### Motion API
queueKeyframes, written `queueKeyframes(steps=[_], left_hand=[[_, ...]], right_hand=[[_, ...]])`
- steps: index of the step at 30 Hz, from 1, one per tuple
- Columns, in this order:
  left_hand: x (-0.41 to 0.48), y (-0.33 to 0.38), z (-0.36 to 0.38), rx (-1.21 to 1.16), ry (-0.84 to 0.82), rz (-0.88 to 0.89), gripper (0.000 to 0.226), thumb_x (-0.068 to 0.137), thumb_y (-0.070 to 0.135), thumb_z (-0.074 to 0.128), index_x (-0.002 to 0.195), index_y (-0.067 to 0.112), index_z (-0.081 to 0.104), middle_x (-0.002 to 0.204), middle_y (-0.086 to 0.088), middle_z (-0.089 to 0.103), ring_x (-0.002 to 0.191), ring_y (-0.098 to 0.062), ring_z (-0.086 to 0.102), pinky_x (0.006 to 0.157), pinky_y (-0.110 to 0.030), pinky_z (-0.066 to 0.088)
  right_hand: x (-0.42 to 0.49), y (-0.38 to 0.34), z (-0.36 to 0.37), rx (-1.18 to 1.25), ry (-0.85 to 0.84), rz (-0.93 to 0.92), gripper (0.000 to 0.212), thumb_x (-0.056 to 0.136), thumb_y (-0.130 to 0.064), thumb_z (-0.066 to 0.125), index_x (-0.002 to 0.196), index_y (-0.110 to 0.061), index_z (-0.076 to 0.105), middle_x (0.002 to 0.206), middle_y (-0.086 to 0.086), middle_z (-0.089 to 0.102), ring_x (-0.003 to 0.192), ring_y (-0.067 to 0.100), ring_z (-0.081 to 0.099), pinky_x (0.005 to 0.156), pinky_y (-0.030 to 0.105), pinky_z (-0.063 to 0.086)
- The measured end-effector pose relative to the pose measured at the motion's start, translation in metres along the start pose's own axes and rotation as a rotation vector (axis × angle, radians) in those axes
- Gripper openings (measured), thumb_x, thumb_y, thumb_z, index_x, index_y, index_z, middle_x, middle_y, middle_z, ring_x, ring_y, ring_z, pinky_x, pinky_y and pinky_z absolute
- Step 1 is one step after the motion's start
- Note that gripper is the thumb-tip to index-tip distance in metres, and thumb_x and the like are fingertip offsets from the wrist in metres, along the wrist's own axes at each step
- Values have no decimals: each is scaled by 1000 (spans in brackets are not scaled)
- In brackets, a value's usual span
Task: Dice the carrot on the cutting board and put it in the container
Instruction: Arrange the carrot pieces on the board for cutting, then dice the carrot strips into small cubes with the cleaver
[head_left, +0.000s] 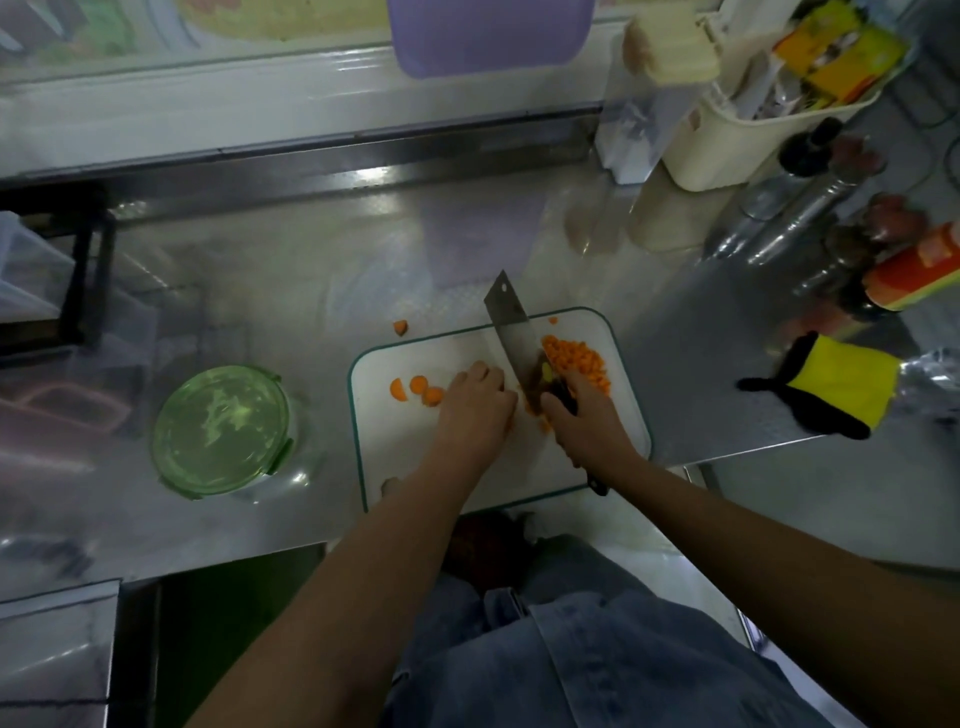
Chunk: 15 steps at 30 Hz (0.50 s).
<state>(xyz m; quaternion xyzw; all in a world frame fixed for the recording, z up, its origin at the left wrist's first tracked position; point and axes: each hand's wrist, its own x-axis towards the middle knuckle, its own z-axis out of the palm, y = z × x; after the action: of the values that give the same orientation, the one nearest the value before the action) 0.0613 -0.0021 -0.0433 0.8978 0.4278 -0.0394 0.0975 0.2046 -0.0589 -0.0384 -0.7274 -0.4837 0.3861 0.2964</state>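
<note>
Steel counter (291, 291) with a white board (384, 431) at its near edge, seen from above. Your right hand (587, 421) is wrapped round the handle of the knife (511, 332), whose blade runs away from you, edge down on the board. Your left hand (475, 405) lies just left of the blade with its fingers bent down onto the board. What they pin is hidden, so the grip itself cannot be told. Three carrot slices (418, 389) lie just left of that hand. The dice (576, 358) are heaped just beyond your right hand, on the far side of the blade. One stray piece (400, 327) lies off the board, beyond your left hand. The container (221, 428) stands well to the left of both hands with its green lid on.

Judged step: dicing, well advanced, nothing transferred. To do it well, tuck your fingertips behind your knuckles and let the blade's flat ride against them. Feed in the slices one at a time, cut straight down, and match the size of the heap. The lid must come off before you scrape.
</note>
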Motion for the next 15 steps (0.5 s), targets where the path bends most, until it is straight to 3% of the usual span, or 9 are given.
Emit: queueKeyframes(steps=[5,9,12,15], left_hand=[[6,-5,-1,30,-42,-2,25,93,16,45,111,10,61,116,-8,52,114,-27,42,89,-34,34],[14,-19,-6,-18,30,-163,24,92,24,49,105,12,65,110,-8,57,110,-27,45,84,-34,36],[15,-31,-9,16,-6,-228,22,90,20,52,101,15,70,102,-6,62,106,-26,48,80,-33,38],[11,-36,-7,-50,-17,-272,20,89,19,54,96,16,72,95,-5,65,101,-26,49,77,-33,40]], right_hand=[[0,-3,-2,22,-5,5,8,97,-22,50,102,-17,51,62,-3,51,41,2,49,37,18,38],[1,-5,-1,16,-27,16,12,96,-22,51,98,-10,52,62,3,53,40,4,47,36,21,39],[0,-5,1,-39,-71,4,14,96,-23,50,97,-9,51,62,4,53,41,5,48,38,23,41],[-1,-3,5,-84,-77,-25,16,96,-24,50,100,-8,51,62,6,53,45,10,49,47,32,45]])
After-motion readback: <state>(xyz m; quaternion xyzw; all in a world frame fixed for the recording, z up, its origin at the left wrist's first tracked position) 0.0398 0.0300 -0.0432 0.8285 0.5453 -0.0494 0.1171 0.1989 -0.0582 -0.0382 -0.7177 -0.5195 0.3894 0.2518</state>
